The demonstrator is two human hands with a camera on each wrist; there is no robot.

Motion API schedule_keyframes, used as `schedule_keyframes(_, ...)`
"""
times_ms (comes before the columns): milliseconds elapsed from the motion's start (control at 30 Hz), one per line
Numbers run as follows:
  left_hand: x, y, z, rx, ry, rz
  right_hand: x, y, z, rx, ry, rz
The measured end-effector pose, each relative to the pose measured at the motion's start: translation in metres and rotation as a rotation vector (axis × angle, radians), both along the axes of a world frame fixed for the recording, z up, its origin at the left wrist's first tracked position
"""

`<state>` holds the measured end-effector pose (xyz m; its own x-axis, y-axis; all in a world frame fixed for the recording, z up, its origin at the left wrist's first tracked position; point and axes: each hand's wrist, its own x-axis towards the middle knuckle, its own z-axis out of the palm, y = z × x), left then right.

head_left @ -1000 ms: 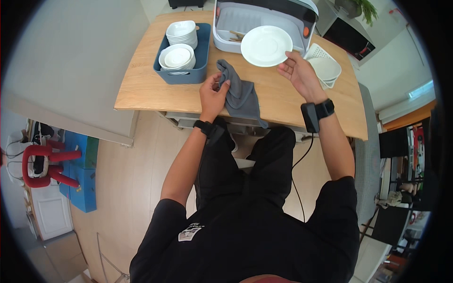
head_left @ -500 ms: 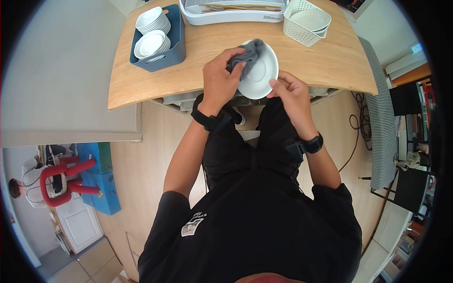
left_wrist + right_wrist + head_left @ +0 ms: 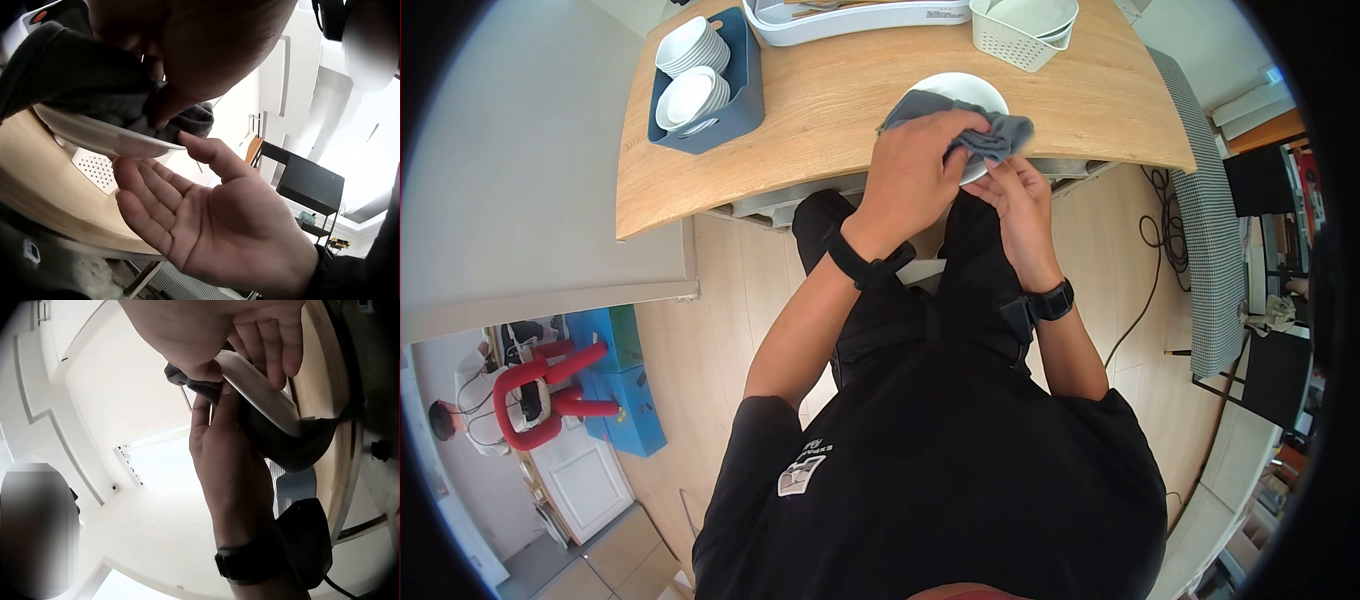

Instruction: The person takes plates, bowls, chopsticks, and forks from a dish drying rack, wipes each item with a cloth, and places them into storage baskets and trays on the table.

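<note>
Between my two hands, over the table's front edge, is a white plate (image 3: 972, 86). My right hand (image 3: 1022, 215) pinches its near right rim, thumb on top and fingers underneath, as the left wrist view shows. My left hand (image 3: 912, 180) grips a bunched grey cloth (image 3: 1008, 135) and presses it on the plate's upper face. The cloth covers much of the plate and hangs past its right rim. From the left wrist, the plate's pale underside (image 3: 119, 142) shows below the cloth.
A blue bin (image 3: 745, 100) with stacked white bowls (image 3: 692, 98) stands at the table's left. At the back are a white rack (image 3: 850, 24) with chopsticks and a perforated white basket (image 3: 1010, 45) with white dishes. A black cable (image 3: 1145, 310) trails on the floor at right.
The right hand has brought the plate back from beside the rack toward the body. The left hand has lifted the cloth off the table onto the plate, then moved it rightward across it.
</note>
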<state>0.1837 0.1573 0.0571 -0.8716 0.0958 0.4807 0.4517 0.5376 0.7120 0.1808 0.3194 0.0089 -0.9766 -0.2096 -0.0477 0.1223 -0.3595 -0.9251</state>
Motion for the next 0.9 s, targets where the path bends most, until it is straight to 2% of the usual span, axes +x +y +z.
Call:
schedule_keyframes(200, -0.001, -0.001, -0.007, -0.032, -0.009, -0.091, 0.002, 0.017, -0.004, -0.087, -0.082, 0.02)
schedule_keyframes(300, -0.006, -0.005, -0.022, -0.056, 0.088, -0.073, -0.001, 0.022, -0.01, -0.094, -0.122, 0.014)
schedule_keyframes(367, -0.01, -0.011, -0.028, -0.148, 0.094, -0.006, -0.003, 0.02, -0.014, -0.083, -0.14, 0.014)
schedule_keyframes(667, -0.028, -0.03, -0.045, -0.181, -0.029, 0.108, -0.01, 0.011, -0.024, 0.03, -0.18, 0.095)
schedule_keyframes(900, -0.031, -0.018, -0.034, -0.233, -0.104, 0.207, -0.017, 0.006, -0.032, 0.061, -0.17, 0.119)
